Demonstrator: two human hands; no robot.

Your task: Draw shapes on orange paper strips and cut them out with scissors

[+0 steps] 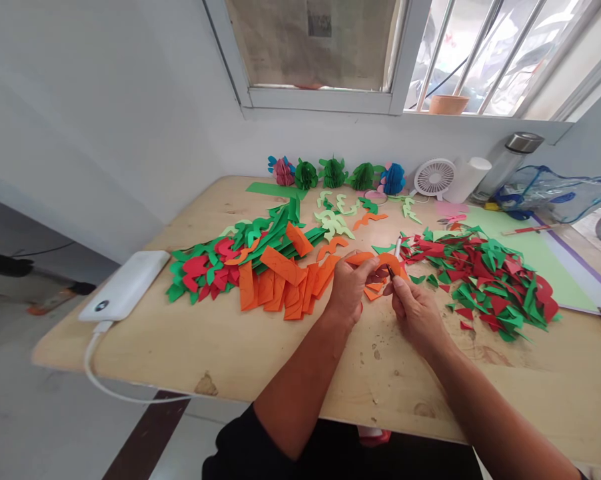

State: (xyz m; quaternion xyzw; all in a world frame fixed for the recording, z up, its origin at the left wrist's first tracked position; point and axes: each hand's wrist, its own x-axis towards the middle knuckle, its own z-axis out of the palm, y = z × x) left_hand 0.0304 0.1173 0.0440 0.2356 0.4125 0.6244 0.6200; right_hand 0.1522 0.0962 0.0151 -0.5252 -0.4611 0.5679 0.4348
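Observation:
My left hand (351, 287) is closed on an orange paper piece (364, 257), whose edge curves between my hands. My right hand (414, 308) is closed around a small dark-tipped tool (391, 272) that looks like scissors, mostly hidden by the fingers, touching the orange paper. Left of my hands lie orange rectangular strips (275, 287) with drawn lines, overlapping green strips (280, 230). Wavy red cutouts (196, 267) and green ones are piled further left. Close to my right hand is a heap of red and green scraps (500, 283).
A white power bank (125, 287) with a cable sits at the table's left edge. Honeycomb paper figures (333, 173), a small fan (434, 179), a bottle (510, 163) and a clear pouch (555, 193) line the back. Pale green cutouts (334, 223) lie mid-table.

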